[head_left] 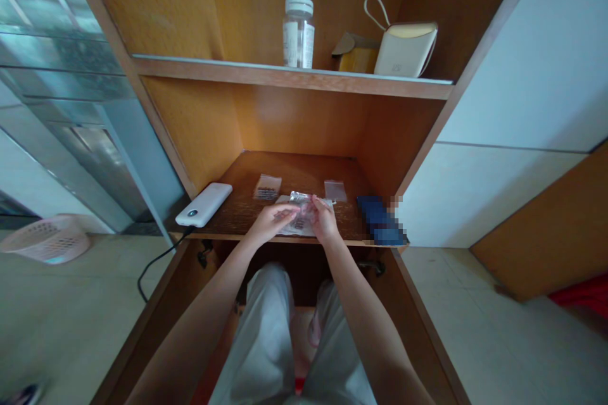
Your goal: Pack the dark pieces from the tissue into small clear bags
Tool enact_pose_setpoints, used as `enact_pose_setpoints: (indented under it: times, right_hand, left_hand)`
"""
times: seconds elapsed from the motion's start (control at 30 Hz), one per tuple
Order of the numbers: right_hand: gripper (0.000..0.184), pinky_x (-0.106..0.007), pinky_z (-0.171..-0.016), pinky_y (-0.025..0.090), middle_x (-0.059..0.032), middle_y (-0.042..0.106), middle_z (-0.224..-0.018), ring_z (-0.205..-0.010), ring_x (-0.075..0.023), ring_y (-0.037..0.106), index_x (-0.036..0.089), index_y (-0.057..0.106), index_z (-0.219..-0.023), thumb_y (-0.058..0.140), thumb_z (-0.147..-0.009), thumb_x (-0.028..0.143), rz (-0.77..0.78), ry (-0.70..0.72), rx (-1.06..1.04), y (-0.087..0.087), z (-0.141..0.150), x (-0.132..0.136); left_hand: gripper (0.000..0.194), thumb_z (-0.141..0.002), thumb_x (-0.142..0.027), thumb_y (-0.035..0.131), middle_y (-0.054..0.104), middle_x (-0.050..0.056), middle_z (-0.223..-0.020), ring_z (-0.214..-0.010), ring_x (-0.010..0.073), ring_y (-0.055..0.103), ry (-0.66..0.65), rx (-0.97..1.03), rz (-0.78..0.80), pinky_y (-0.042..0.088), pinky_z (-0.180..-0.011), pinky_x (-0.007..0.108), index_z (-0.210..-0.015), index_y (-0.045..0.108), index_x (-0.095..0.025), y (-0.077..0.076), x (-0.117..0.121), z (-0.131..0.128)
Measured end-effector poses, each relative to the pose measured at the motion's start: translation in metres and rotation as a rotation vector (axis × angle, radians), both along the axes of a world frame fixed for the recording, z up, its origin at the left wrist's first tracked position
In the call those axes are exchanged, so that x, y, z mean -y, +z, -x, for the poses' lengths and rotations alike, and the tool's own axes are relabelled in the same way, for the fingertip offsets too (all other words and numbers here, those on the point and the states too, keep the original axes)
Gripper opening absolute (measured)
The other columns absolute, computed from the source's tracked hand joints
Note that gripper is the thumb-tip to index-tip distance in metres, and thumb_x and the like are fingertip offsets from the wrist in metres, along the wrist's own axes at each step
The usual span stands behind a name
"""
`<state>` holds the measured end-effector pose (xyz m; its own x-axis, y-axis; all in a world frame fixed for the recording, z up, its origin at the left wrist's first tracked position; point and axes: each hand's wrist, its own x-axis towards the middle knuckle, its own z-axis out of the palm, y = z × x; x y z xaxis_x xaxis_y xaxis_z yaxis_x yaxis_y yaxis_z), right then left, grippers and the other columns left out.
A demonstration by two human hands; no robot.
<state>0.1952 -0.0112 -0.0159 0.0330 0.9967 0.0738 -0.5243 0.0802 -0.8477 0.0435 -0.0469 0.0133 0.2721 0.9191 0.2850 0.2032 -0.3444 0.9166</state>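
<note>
From here I see a white power bank (204, 204) at nine o'clock on the wooden shelf (294, 171), its black cable (159, 259) dropping over the front edge; a small zip bag (267, 186) at eleven; my left hand (270, 221) half closed, fingertips pinching a foil-and-plastic packet (304, 201) at twelve, above a printed sheet (297, 225); my right hand (320, 220) closed on the packet's right side; another small zip bag (335, 190) at one; a blue item (380, 220) at three, too blurred to name

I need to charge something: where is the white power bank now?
In the head view, the white power bank lies at the left of the wooden shelf, beside a small clear bag and the person's left hand, its black cable hanging down.
</note>
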Motion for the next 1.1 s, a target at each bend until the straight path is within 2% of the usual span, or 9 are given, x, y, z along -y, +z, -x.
enact_pose_setpoints:
  times: [0.1, 0.2, 0.3, 0.4, 0.47, 0.6, 0.8, 1.1]
  right_hand:
    - [0.022, -0.025, -0.055, 0.046, 0.0001, 0.064, -0.067, -0.058, -0.0129, 0.058, 0.019, 0.059, -0.073, 0.06, -0.07, 0.041, 0.01, 0.006, -0.05, 0.002, -0.001, 0.001]
    - [0.018, -0.027, -0.054, 0.047, -0.001, 0.066, -0.07, -0.057, -0.0136, 0.058, 0.019, 0.062, -0.076, 0.06, -0.07, 0.036, 0.049, 0.025, -0.096, 0.004, -0.001, 0.004]
    - [0.013, -0.026, -0.053, 0.046, -0.0018, 0.067, -0.072, -0.056, -0.0136, 0.058, 0.019, 0.063, -0.075, 0.062, -0.067, 0.03, 0.053, 0.012, -0.104, 0.006, -0.001, 0.006]
    - [0.009, -0.025, -0.051, 0.045, -0.0005, 0.065, -0.07, -0.055, -0.0126, 0.057, 0.019, 0.062, -0.072, 0.062, -0.066, 0.026, 0.045, 0.002, -0.113, 0.005, 0.001, 0.006]
    - [0.008, -0.024, -0.051, 0.045, 0.0009, 0.064, -0.068, -0.053, -0.0118, 0.056, 0.019, 0.062, -0.071, 0.062, -0.065, 0.024, 0.043, -0.001, -0.111, 0.004, 0.001, 0.005]
    - [0.008, -0.024, -0.052, 0.044, 0.0019, 0.065, -0.069, -0.052, -0.0109, 0.056, 0.019, 0.063, -0.073, 0.062, -0.066, 0.023, 0.036, -0.007, -0.109, 0.002, 0.002, 0.004]
    - [0.007, -0.024, -0.052, 0.044, 0.0019, 0.065, -0.071, -0.052, -0.0109, 0.056, 0.02, 0.062, -0.071, 0.062, -0.065, 0.023, 0.042, 0.001, -0.085, 0.002, 0.002, 0.004]
    - [0.008, -0.025, -0.051, 0.045, 0.001, 0.064, -0.071, -0.052, -0.0111, 0.055, 0.019, 0.062, -0.071, 0.06, -0.065, 0.024, 0.024, -0.009, -0.038, 0.002, 0.003, 0.004]
  left_hand:
    - [0.033, -0.075, -0.037, 0.063, 0.067, 0.01, -0.105, -0.089, 0.0197, 0.064, 0.079, 0.117, 0.025, 0.047, -0.084, 0.033, -0.099, 0.065, -0.015, 0.009, -0.009, 0.003]
    - [0.034, -0.07, -0.037, 0.068, 0.066, 0.008, -0.105, -0.095, 0.0199, 0.061, 0.286, 0.242, -0.078, 0.045, -0.087, 0.033, -0.096, 0.064, -0.016, 0.024, -0.029, 0.014]
    - [0.036, -0.063, -0.037, 0.072, 0.066, 0.007, -0.103, -0.095, 0.0195, 0.06, 0.418, 0.215, -0.162, 0.044, -0.088, 0.033, -0.092, 0.064, -0.016, 0.035, -0.057, 0.03]
    - [0.041, -0.056, -0.038, 0.076, 0.067, 0.006, -0.092, -0.088, 0.0188, 0.06, 0.477, 0.157, -0.068, 0.044, -0.085, 0.032, -0.087, 0.065, -0.015, 0.034, -0.082, 0.045]
    - [0.044, -0.049, -0.038, 0.08, 0.066, 0.005, -0.086, -0.084, 0.0187, 0.06, 0.487, 0.137, 0.015, 0.045, -0.082, 0.032, -0.084, 0.065, -0.015, 0.029, -0.092, 0.053]
    - [0.048, -0.043, -0.038, 0.083, 0.067, 0.004, -0.084, -0.08, 0.0187, 0.061, 0.393, 0.143, 0.077, 0.045, -0.08, 0.033, -0.082, 0.066, -0.015, 0.018, -0.101, 0.064]
    - [0.045, -0.045, -0.037, 0.082, 0.068, 0.005, -0.086, -0.082, 0.0197, 0.062, 0.344, 0.097, 0.087, 0.045, -0.081, 0.033, -0.082, 0.067, -0.016, 0.012, -0.106, 0.072]
    - [0.041, -0.047, -0.033, 0.082, 0.07, 0.007, -0.09, -0.084, 0.0206, 0.064, 0.387, 0.087, 0.104, 0.046, -0.081, 0.032, -0.082, 0.069, -0.017, 0.004, -0.109, 0.07]
